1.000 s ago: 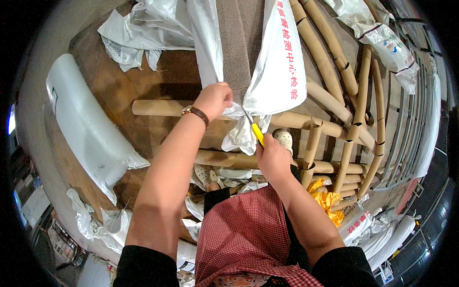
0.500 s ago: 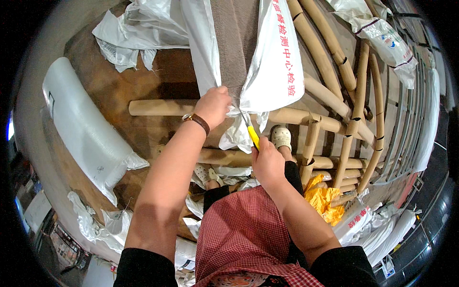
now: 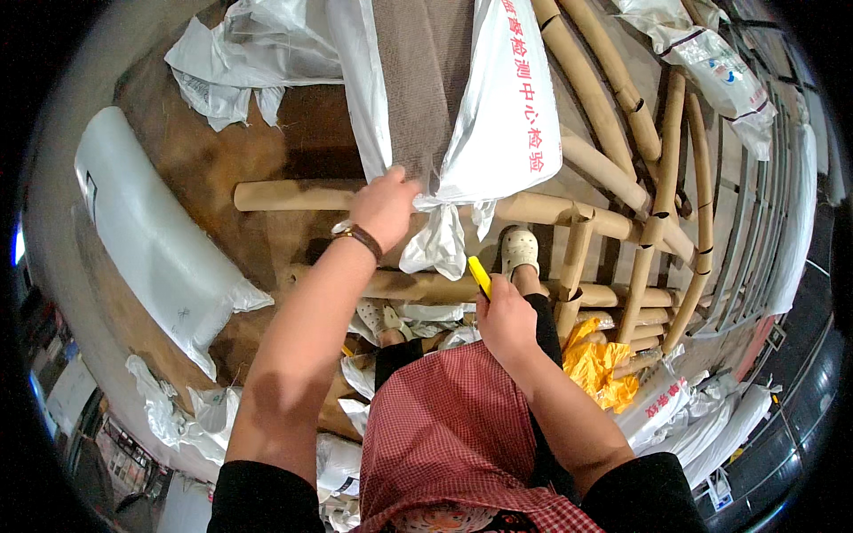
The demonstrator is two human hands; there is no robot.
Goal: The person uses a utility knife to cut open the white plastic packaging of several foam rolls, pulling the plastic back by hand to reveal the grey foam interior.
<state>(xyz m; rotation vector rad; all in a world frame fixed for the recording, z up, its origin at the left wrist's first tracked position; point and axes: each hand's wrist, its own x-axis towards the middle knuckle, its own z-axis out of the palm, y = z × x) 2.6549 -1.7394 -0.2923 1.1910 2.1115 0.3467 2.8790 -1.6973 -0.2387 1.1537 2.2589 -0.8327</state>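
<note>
In front of me lies a grey-brown fabric roll (image 3: 422, 80), its white woven plastic wrapping (image 3: 508, 124) slit lengthwise and spread to both sides. My left hand (image 3: 384, 209) is closed at the near end of the roll, gripping the edge of the wrapping; its fingertips are partly hidden. A bunched white tail (image 3: 435, 244) of the wrapping hangs beside that hand. In my right hand (image 3: 508, 320) is a yellow utility knife (image 3: 480, 276), pointing up and away from me. The knife is apart from the wrapping, and no blade can be made out.
Brown cardboard tubes (image 3: 586, 84) lie crossed at the right and pass under the roll's near end (image 3: 293, 196). A wrapped white roll (image 3: 160, 240) rests at the left. Orange plastic (image 3: 597, 364) and white wrapping scraps (image 3: 187, 413) lie around my feet. Metal bars (image 3: 755, 204) stand far right.
My right hand has drawn the knife back from the wrapping, toward me. My left hand has shifted slightly left and nearer, and the gap in the wrapping shows more of the roll.
</note>
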